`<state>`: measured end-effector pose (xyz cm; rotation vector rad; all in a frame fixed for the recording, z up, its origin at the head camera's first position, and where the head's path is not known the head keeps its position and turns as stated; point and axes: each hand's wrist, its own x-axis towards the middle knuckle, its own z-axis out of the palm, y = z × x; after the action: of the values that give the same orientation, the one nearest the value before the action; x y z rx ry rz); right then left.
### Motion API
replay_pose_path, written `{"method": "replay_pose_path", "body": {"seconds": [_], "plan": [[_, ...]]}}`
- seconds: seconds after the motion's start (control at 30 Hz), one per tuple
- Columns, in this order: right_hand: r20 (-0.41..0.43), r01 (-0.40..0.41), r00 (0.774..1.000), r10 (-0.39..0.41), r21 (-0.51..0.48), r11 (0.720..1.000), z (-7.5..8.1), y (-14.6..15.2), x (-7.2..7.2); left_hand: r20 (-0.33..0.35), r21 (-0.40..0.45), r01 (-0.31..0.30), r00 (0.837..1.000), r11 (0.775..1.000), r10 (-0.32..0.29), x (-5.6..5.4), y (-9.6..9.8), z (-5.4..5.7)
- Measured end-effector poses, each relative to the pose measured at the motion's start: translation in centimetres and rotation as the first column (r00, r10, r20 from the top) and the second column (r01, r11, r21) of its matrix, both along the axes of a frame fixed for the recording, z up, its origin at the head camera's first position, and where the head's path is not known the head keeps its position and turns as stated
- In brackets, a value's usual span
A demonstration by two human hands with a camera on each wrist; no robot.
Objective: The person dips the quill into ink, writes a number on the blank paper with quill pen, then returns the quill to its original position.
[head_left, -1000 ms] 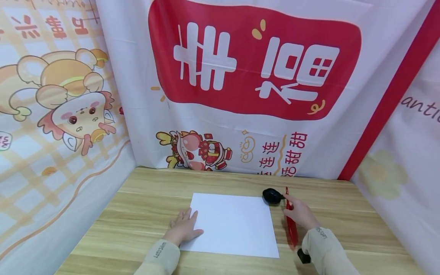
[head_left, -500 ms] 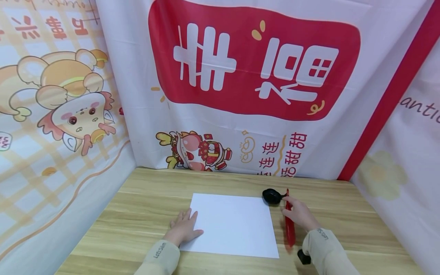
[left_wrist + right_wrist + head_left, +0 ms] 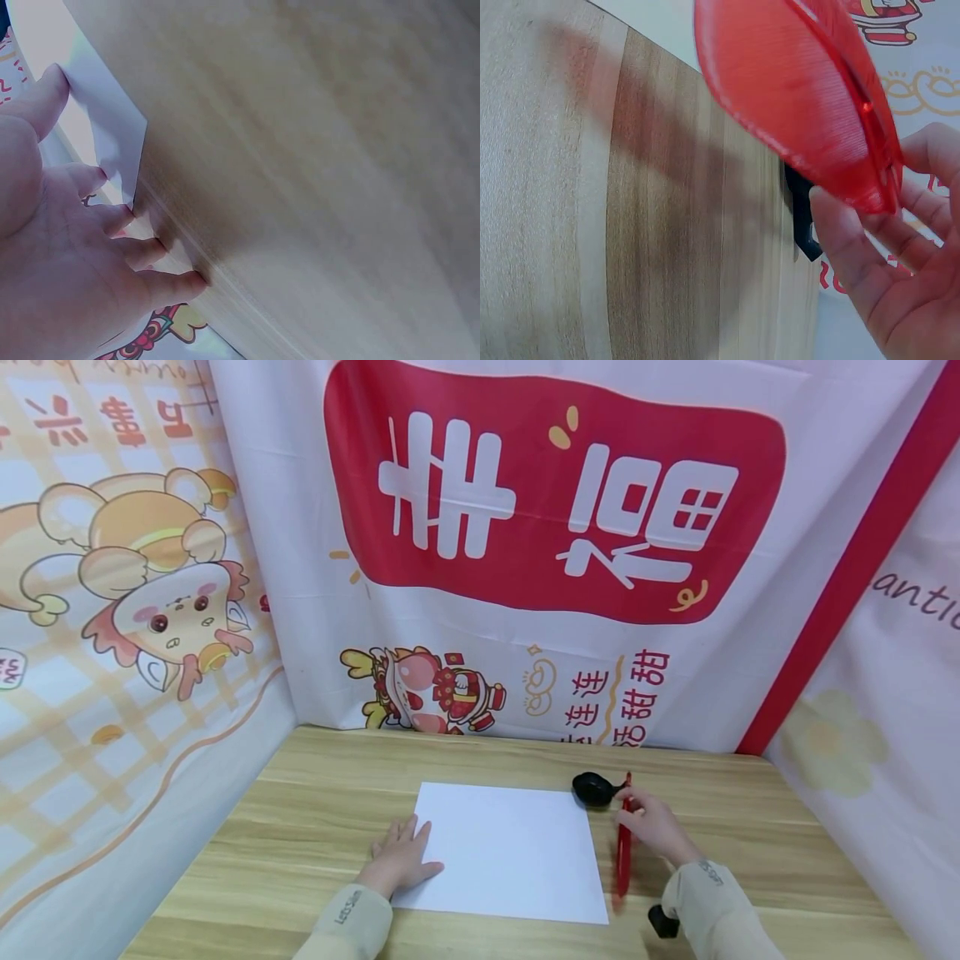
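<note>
My left hand (image 3: 399, 860) rests with spread fingers on the left edge of a white sheet of paper (image 3: 517, 852). In the left wrist view, the fingers (image 3: 171, 289) reach past the paper's edge onto the wood, while the thumb lies over the sheet. Right of the paper, my right hand (image 3: 654, 823) pinches a red see-through plastic piece (image 3: 787, 82) between thumb and fingers. Seen from the head it is narrow and edge-on; the right wrist view shows a broad, ridged face tapering toward the fingertips. Its exact kind is unclear.
A black rounded thing (image 3: 592, 789) with a narrow handle lies at the paper's far right corner, near the right fingertips. Beside the right sleeve is a small black block (image 3: 662, 922). The wooden table (image 3: 337, 768) is bounded by printed cloth (image 3: 300, 610) behind and at both sides.
The near end of the red plastic piece has swung left toward the paper, and the piece now looks narrower. My left hand and the paper stay where they were.
</note>
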<state>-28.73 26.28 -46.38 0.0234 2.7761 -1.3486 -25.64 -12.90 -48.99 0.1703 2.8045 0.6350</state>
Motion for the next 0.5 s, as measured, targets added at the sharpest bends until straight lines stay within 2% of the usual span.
{"method": "replay_pose_path", "body": {"seconds": [0.2,0.37,0.5], "plan": [[-0.031,0.024,0.999,-0.029,-0.145,0.989,0.16,0.03,0.1,-0.013,-0.01,0.0,1.0,1.0,0.0,0.01,0.06,-0.09],[-0.073,0.01,0.997,-0.019,-0.115,0.993,0.17,0.16,-0.12,-0.019,-0.014,-0.003,1.0,1.0,0.003,0.06,0.09,-0.09],[-0.069,0.022,0.997,-0.028,-0.085,0.996,0.03,0.22,-0.36,-0.018,-0.01,-0.004,1.0,1.0,0.004,0.14,0.11,0.01]]}}
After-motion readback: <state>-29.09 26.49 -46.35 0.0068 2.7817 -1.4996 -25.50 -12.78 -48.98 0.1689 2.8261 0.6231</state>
